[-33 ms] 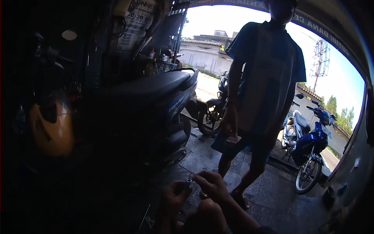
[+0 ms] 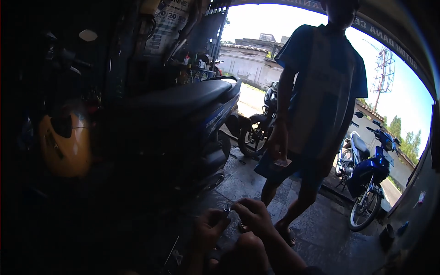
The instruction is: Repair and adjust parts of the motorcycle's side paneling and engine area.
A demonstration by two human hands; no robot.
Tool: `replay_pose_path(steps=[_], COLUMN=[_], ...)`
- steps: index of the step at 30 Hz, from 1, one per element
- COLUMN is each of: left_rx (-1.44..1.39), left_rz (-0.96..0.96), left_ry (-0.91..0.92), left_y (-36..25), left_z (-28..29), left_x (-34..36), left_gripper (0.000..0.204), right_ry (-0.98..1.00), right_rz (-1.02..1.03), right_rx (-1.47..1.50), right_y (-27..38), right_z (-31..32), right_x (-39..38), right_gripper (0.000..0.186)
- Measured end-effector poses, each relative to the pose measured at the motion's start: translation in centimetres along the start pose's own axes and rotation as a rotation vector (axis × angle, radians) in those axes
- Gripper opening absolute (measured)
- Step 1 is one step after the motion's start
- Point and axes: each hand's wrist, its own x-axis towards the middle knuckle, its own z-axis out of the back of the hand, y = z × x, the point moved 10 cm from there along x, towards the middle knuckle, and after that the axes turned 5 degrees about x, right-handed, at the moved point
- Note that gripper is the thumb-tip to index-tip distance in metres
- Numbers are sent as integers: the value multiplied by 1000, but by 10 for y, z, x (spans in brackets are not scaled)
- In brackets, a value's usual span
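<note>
Obs.: no change against the paired frame of the same instant; your hands and the part sit exactly as they do there, so the work reads as held in place, not advancing. Your left hand (image 2: 208, 227) and right hand (image 2: 254, 217) meet low in the view, and the small metal part (image 2: 227, 209) sits between their fingertips, above the floor (image 2: 330, 229) and just in front of your knees. Grip: both hands are pinched narrowly on the part, left from below, right curled over the top (lighting is dim, so exact finger contact is hard to make out). The part looks short, roundish and shiny, like a ring or bushing. The floor is grey and patchy, with a faint sheen. The scooter (image 2: 192, 105) to your left has a smooth matte black seat and glossy blue panels. A standing person (image 2: 321, 91) in a loose blue shirt is near your hands. Behind them is a blue motorbike (image 2: 371, 169). At far left is a rounded yellow shell (image 2: 64, 146), glossy.
</note>
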Motion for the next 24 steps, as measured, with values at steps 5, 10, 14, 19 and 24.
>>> replay_pose_path(steps=[5, 10, 14, 19, 24], left_rx=[-33, 49, 320, 807, 700], left_rz=[80, 30, -89, -399, -403], left_ry=[-57, -118, -148, -223, -217], left_y=[3, 12, 19, 7, 7], left_z=[15, 27, 30, 13, 18], left_x=[2, 4, 12, 11, 5], left_gripper=[15, 16, 13, 10, 31], right_ry=[23, 72, 86, 139, 147], right_rz=[-100, -95, -58, 5, 44], right_rx=[122, 142, 14, -69, -182], right_y=[-19, -39, -48, -49, -57], right_z=[-15, -23, -21, -22, -19], right_x=[16, 25, 33, 37, 38], right_gripper=[25, 27, 28, 32, 33])
